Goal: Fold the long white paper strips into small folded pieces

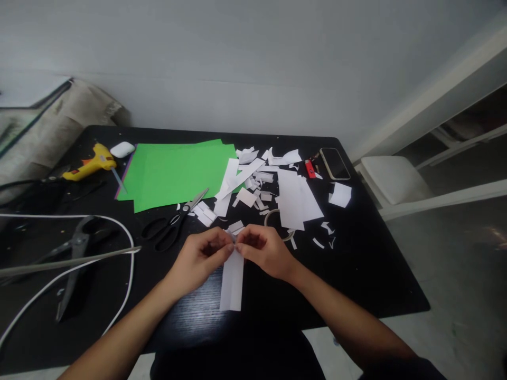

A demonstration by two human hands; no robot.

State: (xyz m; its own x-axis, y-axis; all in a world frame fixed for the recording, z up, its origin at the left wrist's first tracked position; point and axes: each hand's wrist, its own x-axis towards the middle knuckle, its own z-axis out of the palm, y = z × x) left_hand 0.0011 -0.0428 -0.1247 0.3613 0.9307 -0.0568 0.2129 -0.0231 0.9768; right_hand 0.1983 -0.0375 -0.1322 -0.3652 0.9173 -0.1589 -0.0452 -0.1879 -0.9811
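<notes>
A folded strip of white paper [232,282] hangs toward me from between my two hands, with a lengthwise crease down it. My left hand [204,256] pinches its upper part from the left, thumb against fingers. From the right, my right hand [267,250] pinches the same spot, and the thumbs nearly meet. The fingers hide the paper's top end. Just beyond the hands lie small white paper scraps [247,197]. Black-handled scissors [176,219] rest left of my left hand, blades partly apart. A tape roll [273,214] sits beyond my right hand, partly under white sheets [293,200].
Green sheets [178,171] cover the back left of the black table [356,279]. A yellow glue gun [93,162], a white cable [132,264] and large dark shears [77,253] lie left. At back right are a red lighter [310,169] and a phone [335,163].
</notes>
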